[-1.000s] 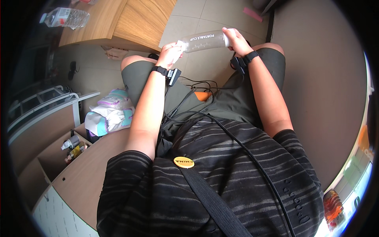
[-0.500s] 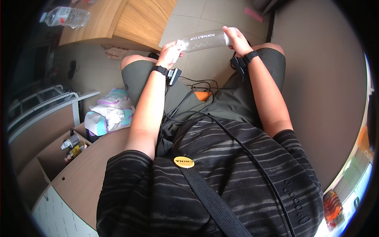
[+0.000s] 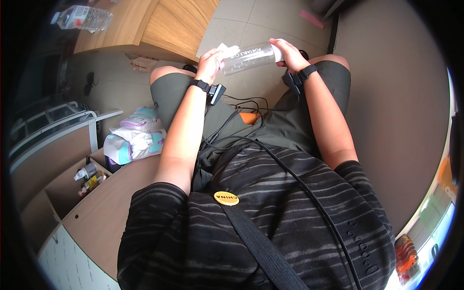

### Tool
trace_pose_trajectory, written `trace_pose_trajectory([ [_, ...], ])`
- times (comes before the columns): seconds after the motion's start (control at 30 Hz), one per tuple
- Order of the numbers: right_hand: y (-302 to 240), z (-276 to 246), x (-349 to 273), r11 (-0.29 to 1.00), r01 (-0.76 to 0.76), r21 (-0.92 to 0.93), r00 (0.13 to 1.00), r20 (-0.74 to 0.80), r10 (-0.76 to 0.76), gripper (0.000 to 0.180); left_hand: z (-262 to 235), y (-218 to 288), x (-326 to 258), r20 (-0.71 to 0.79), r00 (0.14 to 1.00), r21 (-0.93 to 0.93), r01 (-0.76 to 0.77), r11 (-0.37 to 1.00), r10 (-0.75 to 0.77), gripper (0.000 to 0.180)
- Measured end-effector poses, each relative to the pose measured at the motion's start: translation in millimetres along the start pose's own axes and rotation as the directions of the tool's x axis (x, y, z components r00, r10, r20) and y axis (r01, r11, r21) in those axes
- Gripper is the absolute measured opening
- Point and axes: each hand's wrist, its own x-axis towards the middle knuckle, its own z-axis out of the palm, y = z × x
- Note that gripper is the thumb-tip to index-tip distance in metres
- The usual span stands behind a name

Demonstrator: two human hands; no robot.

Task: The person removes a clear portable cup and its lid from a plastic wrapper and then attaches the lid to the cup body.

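Note:
A clear plastic water bottle point(image 3: 249, 62) with dark print and a white cap is held nearly level above my knees. My right hand point(image 3: 293, 57) is closed around its capped right end. At the other end my left hand point(image 3: 209, 65) grips a white tissue point(image 3: 229, 51), which lies against the bottle's base and the upper side of its wall. The left fingertips are partly hidden by the tissue. Each wrist wears a black strap with a small dark device.
A wooden cabinet point(image 3: 176, 21) stands ahead on the left, with a clear bottle point(image 3: 87, 18) near it. A white and turquoise bag point(image 3: 135, 140) lies by my left leg, next to an open compartment point(image 3: 72, 191) with small items. Black cables point(image 3: 251, 104) cross my lap.
The bottle has moved slightly nearer to me and turned a little about its length. The tissue in my left hand has shifted rightward onto the bottle's wall.

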Motion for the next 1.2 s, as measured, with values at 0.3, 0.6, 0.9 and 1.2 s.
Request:
trace_pose_trajectory([
  [0.3,-0.8,-0.4,1.5,0.996,0.042,-0.075,0.997,-0.064,-0.047,0.051,9.9,-3.8,-1.4,-0.114,0.993,0.178,-0.020,0.984,0.041,0.016],
  [0.6,4.5,-4.7,10.8,0.993,0.078,-0.089,0.977,-0.191,-0.094,0.056,10.5,-0.5,-3.8,-0.145,0.989,0.271,0.020,0.962,0.020,0.016],
  [0.9,5.7,-13.6,18.7,0.993,0.096,-0.063,0.984,-0.145,-0.105,0.044,3.5,-1.0,-3.1,-0.040,0.999,0.210,0.015,0.978,-0.007,0.018],
  [1.2,5.0,-6.5,8.6,0.999,-0.014,0.037,0.996,-0.087,0.017,0.048,15.8,1.2,-3.4,-0.163,0.978,0.141,-0.109,0.984,0.132,0.017],
])
